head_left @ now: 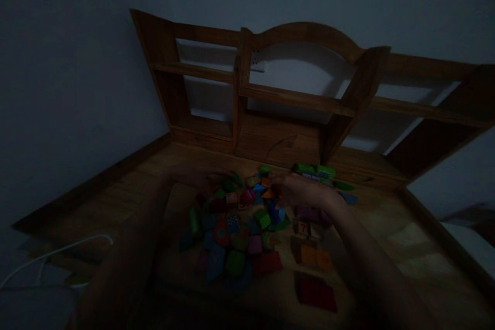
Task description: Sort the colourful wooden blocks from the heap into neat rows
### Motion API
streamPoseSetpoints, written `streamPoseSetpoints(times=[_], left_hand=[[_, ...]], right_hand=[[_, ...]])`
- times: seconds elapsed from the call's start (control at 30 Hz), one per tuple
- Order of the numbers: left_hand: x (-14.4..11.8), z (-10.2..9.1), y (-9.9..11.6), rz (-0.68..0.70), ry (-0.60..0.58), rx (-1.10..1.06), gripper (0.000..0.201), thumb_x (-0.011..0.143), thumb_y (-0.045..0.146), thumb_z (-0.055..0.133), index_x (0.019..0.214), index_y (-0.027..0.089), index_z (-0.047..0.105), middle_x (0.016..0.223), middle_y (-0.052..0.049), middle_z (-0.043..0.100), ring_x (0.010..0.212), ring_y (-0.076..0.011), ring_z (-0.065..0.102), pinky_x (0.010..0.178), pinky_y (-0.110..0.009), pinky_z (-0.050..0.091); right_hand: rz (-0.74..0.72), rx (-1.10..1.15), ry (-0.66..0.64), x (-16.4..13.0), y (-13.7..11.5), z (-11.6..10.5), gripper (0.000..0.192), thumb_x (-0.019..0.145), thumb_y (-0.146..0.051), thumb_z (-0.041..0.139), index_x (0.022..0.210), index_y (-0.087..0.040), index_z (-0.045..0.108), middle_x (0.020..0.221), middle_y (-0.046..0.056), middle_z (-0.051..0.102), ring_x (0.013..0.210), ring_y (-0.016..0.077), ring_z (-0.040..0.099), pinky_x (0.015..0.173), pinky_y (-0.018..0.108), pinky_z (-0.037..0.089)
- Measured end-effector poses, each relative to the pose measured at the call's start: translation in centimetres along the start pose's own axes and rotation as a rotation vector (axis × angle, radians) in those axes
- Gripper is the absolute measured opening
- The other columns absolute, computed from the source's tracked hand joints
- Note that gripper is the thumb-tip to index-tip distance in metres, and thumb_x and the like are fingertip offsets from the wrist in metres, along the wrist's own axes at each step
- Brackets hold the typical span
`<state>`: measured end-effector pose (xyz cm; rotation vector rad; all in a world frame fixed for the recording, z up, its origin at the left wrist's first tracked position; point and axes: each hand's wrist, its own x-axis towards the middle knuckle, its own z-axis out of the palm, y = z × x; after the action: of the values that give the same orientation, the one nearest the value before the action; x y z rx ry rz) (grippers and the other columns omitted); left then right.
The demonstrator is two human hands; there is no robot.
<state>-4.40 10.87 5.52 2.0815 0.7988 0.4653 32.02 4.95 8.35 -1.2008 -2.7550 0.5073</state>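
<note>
Both of my arms reach forward over the wooden bench [127, 201] in very dim light, toward a heap of coloured blocks [247, 227] scattered across its middle. My left hand [197, 178] lies at the far left edge of the heap, fingers stretched toward a green block [228, 184] and a small orange one [232, 197] just beside it; it is too dark and blurred to tell whether those fingers are spread or closed on anything. My right hand [299, 191] sits at the far right of the heap, fingers curled inward close to a red block [247, 196] and an orange piece [267, 194], and I cannot tell whether it grips one. Under my right wrist lie a block with a question mark [303, 228], two orange squares [316, 257] and, nearer me, a flat red tile [316, 293]. Beyond the heap a long green piece [314, 169] rests near the foot of the wooden shelf unit [294, 98] against the wall. A white cable [58, 252] loops along the bench's left edge.
</note>
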Motion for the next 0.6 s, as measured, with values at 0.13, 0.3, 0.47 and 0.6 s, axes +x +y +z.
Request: streamPoseSetpoints(times=[0.13,0.3,0.47,0.6], left_hand=[[0.7,-0.1,-0.2,-0.073,-0.163,-0.005,0.078,0.062,0.025,0.091,0.136,0.034,0.066,0.138,-0.005,0.067,0.126,-0.0277,0.064,0.097,-0.035,0.056],[1.7,0.9,-1.0,-0.071,-0.175,-0.132,0.07,0.066,0.024,0.09,0.132,0.036,0.069,0.129,-0.005,0.073,0.113,-0.0279,0.071,0.085,-0.033,0.061],[2.3,1.6,-1.6,-0.079,-0.123,-0.17,0.062,0.069,0.024,0.087,0.127,0.035,0.072,0.127,-0.006,0.074,0.104,-0.0265,0.075,0.078,-0.031,0.062],[2.8,1.9,-1.8,-0.037,-0.081,-0.163,0.053,0.068,0.023,0.086,0.119,0.031,0.076,0.115,-0.006,0.078,0.097,-0.0263,0.077,0.075,-0.031,0.062]], right_hand=[[-0.015,0.064,-0.019,-0.1,0.2,-0.2,0.05,0.08,-0.031,0.083,0.128,-0.026,0.07,0.117,0.006,0.075,0.099,0.0231,0.071,0.085,0.03,0.054],[-0.02,0.115,-0.045,0.2,-1.2,-0.4,0.047,0.084,-0.029,0.081,0.129,-0.026,0.07,0.115,0.005,0.075,0.1,0.0224,0.071,0.086,0.03,0.054],[-0.121,0.028,0.072,1.4,-3.1,0.3,0.037,0.091,-0.019,0.072,0.127,-0.022,0.069,0.127,0.01,0.069,0.117,0.0248,0.065,0.101,0.038,0.05],[-0.249,-0.019,0.118,2.7,-3.8,2.4,0.043,0.09,-0.01,0.069,0.132,-0.018,0.065,0.135,0.012,0.064,0.127,0.0258,0.058,0.11,0.042,0.045]])
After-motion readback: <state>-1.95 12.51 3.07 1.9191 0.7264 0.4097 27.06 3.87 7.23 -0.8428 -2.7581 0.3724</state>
